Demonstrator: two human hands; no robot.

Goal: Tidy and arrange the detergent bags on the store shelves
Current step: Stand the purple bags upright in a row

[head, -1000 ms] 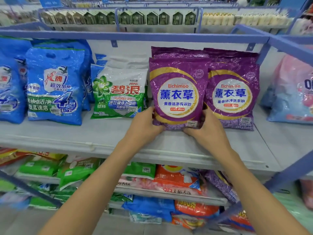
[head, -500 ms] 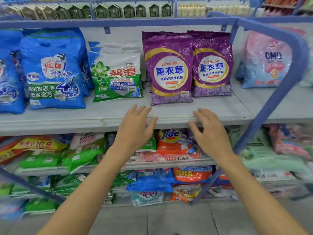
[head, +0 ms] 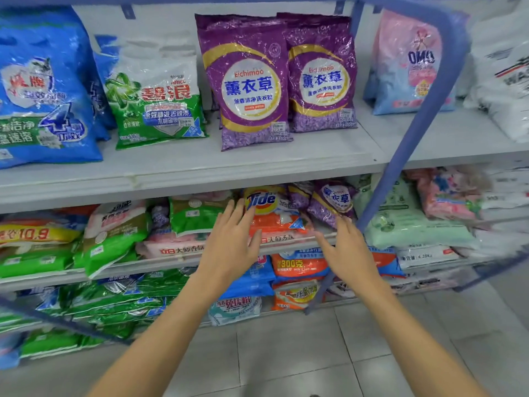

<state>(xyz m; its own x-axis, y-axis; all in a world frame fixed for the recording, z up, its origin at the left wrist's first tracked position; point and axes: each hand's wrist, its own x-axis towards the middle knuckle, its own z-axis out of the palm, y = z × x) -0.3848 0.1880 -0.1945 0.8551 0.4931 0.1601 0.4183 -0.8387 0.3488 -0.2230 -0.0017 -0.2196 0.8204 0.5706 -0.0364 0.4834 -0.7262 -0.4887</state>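
My two bare forearms reach up from the bottom of the frame over the grey tiled floor (head: 286,353). My left hand (head: 229,247) sits just left of centre, released, fingers straight and a little spread, grasping nothing. My right hand (head: 347,253) is beside it, just right of centre, also released with its fingers extended and nothing in it. Behind my wrists, low in the frame, flat green bags (head: 114,299) lie heaped at lower left, with a blue bag (head: 252,282) and an orange bag (head: 297,265) near the centre. One level up, the fingertips of my left hand overlap the orange Tide bag (head: 269,213) lying on the middle shelf; I cannot tell whether they touch it. Just right of it, past my right fingertips, a small purple bag (head: 332,204) lies tilted. A mint-green bag (head: 406,222) lies further right, beyond the slanting blue post (head: 423,116). Above all this runs the pale grey upper shelf (head: 200,170), where the detergent bags stand upright. Two purple Eichimoo bags stand at top centre: the front purple bag (head: 249,84) overlaps the left edge of the rear purple bag (head: 322,81). To their left stands a green and white bag (head: 157,101), and a large blue bag (head: 43,96) fills the upper left of the frame. At upper right, past the post, stands a pink OMO bag (head: 412,67), with a blurred white bag (head: 503,75) at the edge.
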